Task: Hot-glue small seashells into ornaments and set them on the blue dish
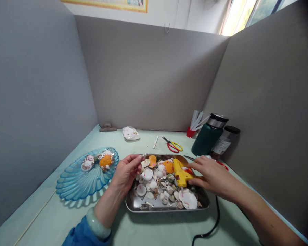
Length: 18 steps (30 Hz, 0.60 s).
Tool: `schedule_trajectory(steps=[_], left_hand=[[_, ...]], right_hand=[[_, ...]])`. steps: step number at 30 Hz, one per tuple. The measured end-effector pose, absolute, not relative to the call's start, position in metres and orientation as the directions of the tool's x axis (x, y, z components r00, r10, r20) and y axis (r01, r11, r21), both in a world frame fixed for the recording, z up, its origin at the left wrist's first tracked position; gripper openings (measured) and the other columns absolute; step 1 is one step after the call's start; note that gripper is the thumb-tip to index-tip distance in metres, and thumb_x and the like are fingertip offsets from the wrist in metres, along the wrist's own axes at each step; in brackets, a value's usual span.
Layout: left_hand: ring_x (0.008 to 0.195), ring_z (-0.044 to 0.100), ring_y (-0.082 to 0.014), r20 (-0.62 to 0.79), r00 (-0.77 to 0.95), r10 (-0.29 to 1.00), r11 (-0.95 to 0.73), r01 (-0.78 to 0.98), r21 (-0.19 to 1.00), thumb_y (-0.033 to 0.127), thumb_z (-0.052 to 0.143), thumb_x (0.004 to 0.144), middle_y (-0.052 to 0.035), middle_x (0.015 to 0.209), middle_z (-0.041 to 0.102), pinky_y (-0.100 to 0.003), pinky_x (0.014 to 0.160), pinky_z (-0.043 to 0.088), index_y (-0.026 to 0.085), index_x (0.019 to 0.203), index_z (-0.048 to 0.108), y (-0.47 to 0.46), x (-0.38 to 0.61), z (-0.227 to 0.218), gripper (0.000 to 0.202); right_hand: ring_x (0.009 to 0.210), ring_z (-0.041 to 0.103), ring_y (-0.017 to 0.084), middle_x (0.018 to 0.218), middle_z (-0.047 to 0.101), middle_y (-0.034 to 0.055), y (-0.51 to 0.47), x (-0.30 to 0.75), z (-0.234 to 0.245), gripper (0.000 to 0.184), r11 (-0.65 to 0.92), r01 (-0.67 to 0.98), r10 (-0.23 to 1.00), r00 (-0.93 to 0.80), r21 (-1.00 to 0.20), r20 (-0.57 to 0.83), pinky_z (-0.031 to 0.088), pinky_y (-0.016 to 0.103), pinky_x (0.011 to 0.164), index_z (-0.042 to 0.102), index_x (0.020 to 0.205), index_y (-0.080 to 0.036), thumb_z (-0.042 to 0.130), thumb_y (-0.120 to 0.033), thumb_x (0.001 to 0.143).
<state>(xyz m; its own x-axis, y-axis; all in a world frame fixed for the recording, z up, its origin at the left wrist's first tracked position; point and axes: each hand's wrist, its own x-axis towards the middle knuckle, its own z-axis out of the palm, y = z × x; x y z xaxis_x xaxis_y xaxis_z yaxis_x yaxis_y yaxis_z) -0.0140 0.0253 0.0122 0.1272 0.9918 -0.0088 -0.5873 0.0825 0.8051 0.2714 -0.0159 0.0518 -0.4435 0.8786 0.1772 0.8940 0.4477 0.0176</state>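
Note:
My left hand (pixel 129 169) is over the left rim of a metal tray (pixel 166 210), thumb and forefinger pinched on a small, pale, shiny piece (pixel 144 155) too small to name. On the tray's right side is a yellow glue gun (pixel 179 171), with a black cord (pixel 217 215) running down beside the tray. My right hand (pixel 206 172) has its thumb and fingers closed around the gun's handle; the palm side is hidden. Many seashells fill the tray, among them a white scallop shell (pixel 188 199) and an orange shell (pixel 152 161).
A blue glass shell-shaped dish (pixel 79 181) at left bears clusters of shells (pixel 105 160). Behind the tray lie scissors (pixel 174 146), a white stick (pixel 155 142) and a plastic packet (pixel 130 133). A green bottle (pixel 207 138), a jar (pixel 224 141) and a red cup (pixel 190 132) with glue sticks stand right.

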Motion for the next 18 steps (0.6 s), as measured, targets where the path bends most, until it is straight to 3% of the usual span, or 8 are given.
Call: schedule_trajectory(steps=[3, 6, 12, 18], left_hand=[[0.044, 0.051, -0.0034, 0.003, 0.137, 0.991, 0.077, -0.579, 0.812, 0.020, 0.080, 0.063, -0.0043, 0.070, 0.071, -0.012, 0.041, 0.040, 0.011, 0.073, 0.066, 0.024, -0.014, 0.012, 0.019], [0.045, 0.052, -0.0036, 0.008, 0.141, 0.990, 0.075, -0.567, 0.820, 0.021, 0.079, 0.064, -0.0043, 0.071, 0.071, -0.013, 0.042, 0.041, 0.011, 0.073, 0.066, 0.024, -0.013, 0.011, 0.019], [0.046, 0.053, -0.0034, 0.013, 0.156, 0.988, 0.075, -0.545, 0.835, 0.021, 0.078, 0.065, -0.0038, 0.072, 0.071, -0.013, 0.045, 0.042, 0.012, 0.073, 0.066, 0.024, -0.014, 0.009, 0.017], [0.046, 0.053, -0.0035, 0.015, 0.160, 0.987, 0.072, -0.521, 0.850, 0.022, 0.077, 0.067, -0.0026, 0.072, 0.070, -0.013, 0.044, 0.040, 0.012, 0.074, 0.067, 0.024, -0.014, 0.009, 0.016]], right_hand=[[0.088, 0.054, 0.022, 0.090, 0.062, 0.0067, -0.023, 0.238, 0.058, 0.015, 0.507, 0.858, 0.850, -0.482, -0.082, 0.211, 0.039, 0.030, 0.073, 0.065, 0.093, -0.020, 0.055, -0.031, 0.089], [0.081, 0.057, 0.017, 0.087, 0.063, 0.0027, -0.028, 0.196, 0.051, 0.008, 0.626, 0.769, 0.779, -0.619, -0.128, 0.097, 0.034, 0.025, 0.063, 0.065, 0.088, -0.022, 0.059, -0.027, 0.086], [0.065, 0.057, 0.016, 0.077, 0.065, 0.0019, -0.014, 0.155, 0.023, 0.005, 0.605, 0.795, 0.796, -0.606, -0.038, -0.003, 0.019, 0.027, 0.051, 0.063, 0.080, -0.020, 0.059, -0.018, 0.079], [0.066, 0.058, 0.018, 0.082, 0.065, 0.0049, -0.015, 0.157, 0.014, 0.010, 0.628, 0.778, 0.778, -0.628, -0.020, 0.016, 0.026, 0.028, 0.053, 0.060, 0.088, -0.019, 0.053, -0.016, 0.082]])
